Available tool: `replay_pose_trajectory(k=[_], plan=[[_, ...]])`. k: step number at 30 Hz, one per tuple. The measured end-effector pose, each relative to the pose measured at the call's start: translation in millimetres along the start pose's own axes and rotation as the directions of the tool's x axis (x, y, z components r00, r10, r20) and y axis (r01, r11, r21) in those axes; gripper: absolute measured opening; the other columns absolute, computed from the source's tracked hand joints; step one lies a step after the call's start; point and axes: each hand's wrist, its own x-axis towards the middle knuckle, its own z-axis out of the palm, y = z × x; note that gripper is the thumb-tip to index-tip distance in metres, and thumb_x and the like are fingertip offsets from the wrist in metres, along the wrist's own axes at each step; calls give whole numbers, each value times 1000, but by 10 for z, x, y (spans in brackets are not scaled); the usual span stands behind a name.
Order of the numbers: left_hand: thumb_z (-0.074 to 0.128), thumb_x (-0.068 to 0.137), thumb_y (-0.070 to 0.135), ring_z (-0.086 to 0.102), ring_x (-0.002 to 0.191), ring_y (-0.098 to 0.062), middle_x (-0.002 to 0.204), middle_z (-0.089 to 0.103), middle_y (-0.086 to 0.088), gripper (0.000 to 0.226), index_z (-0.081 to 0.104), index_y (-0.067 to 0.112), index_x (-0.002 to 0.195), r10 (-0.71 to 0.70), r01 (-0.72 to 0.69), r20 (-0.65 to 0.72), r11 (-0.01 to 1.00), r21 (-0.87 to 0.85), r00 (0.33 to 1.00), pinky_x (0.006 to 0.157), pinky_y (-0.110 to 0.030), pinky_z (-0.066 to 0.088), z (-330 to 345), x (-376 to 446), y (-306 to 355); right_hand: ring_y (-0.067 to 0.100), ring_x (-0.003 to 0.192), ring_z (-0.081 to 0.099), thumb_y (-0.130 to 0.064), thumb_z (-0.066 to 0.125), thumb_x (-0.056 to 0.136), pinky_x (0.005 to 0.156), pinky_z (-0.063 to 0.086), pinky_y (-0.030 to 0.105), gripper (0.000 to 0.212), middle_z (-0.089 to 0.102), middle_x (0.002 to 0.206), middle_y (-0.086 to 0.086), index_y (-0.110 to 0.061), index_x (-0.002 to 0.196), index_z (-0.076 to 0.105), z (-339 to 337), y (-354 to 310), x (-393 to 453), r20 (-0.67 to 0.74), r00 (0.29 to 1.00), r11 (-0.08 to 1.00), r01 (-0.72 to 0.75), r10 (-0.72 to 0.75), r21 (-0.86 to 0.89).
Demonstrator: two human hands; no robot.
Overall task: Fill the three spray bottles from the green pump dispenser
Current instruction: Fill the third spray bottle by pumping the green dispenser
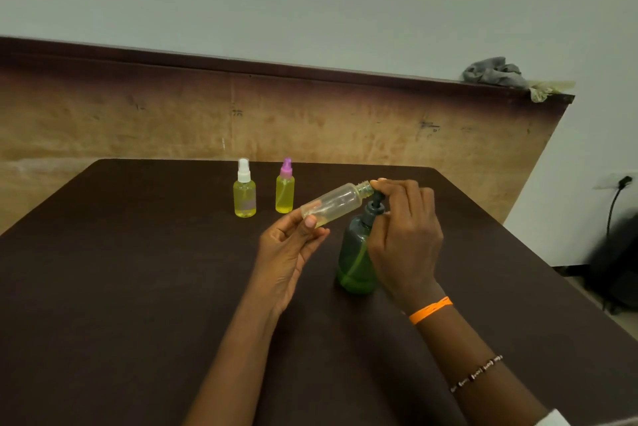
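Note:
My left hand [293, 246] grips the base of an uncapped clear spray bottle [336, 203], tilted with its threaded neck up against the spout of the green pump dispenser [355, 256]. A little yellow liquid lies in the bottle's lower end. My right hand [404, 236] rests over the dispenser's dark pump head, fingers curled round it. Two capped bottles full of yellow liquid stand upright further back: one with a white sprayer [244, 192] and one with a purple sprayer [285, 189].
The dark brown table [138, 287] runs to a wooden backboard [138, 122]. A grey rag [493, 73] lies on the backboard's top right corner. A black cable and plug [621, 184] hang at the wall on the right.

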Motion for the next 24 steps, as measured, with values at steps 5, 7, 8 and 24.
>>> replay_pose_trajectory(k=[5, 7, 8, 24], plan=[[63, 66, 16, 66, 66, -7, 85, 72, -3, 31, 65, 8, 96, 9, -9, 16, 1000, 11, 1000, 77, -24, 57, -20, 18, -4, 18, 83, 45, 2, 41, 80, 62, 45, 29, 32, 62, 91, 8, -3, 99, 66, 2, 28, 37, -24, 999, 1000, 25, -24, 12], [64, 66, 17, 65, 66, -7, 84, 72, -3, 32, 66, 8, 96, 15, -15, 28, 999, 28, 1000, 77, -24, 57, -26, 28, -17, 18, 86, 54, 4, 40, 83, 67, 48, 25, 35, 64, 100, 11, -1, 106, 65, 58, 10, -75, -79, 997, 1000, 5, -4, 12], [64, 66, 18, 65, 66, -7, 85, 72, -3, 32, 66, 8, 97, 14, -15, 27, 999, 30, 1000, 77, -23, 56, -28, 26, -22, 18, 87, 58, 4, 40, 84, 68, 49, 24, 35, 64, 103, 11, 0, 108, 65, 80, 6, -121, -89, 996, 1000, -1, 2, 1], [65, 65, 19, 66, 68, -7, 85, 72, -2, 30, 66, 10, 94, 30, -30, 16, 999, 16, 999, 77, -24, 56, -49, 39, -38, 20, 83, 64, 2, 40, 84, 62, 51, 24, 32, 64, 98, 10, -1, 104, 66, 119, -30, -94, -80, 996, 1000, -28, 29, 11]])
